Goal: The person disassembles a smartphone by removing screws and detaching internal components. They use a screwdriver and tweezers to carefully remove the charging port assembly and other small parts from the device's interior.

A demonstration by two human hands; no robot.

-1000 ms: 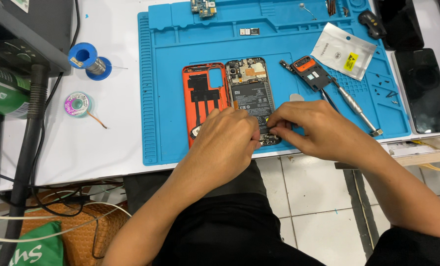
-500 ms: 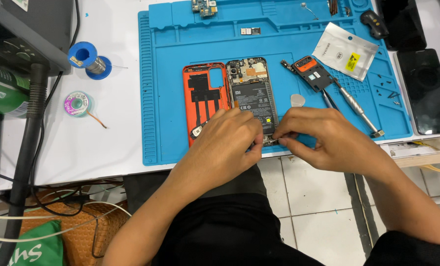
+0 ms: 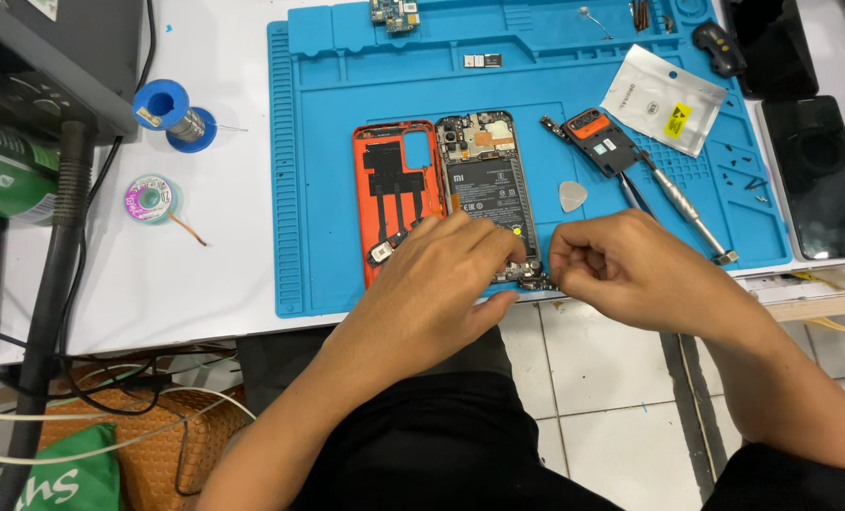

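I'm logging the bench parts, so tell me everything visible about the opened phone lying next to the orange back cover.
The opened phone lies flat, back side up, on the blue work mat, just right of the orange back cover. Its cover is off, showing a large black battery in the middle and a circuit board with camera parts at the top. The left hand rests over its lower end; the right hand is closed beside its lower right corner.

One head-worn camera looks steeply down from above the seated person's lap, facing the bench edge at 12 o'clock. It sits close: the blue work mat [image 3: 536, 95] fills the upper frame, forearms enter from 6 o'clock, floor tiles [image 3: 593, 378] show below.
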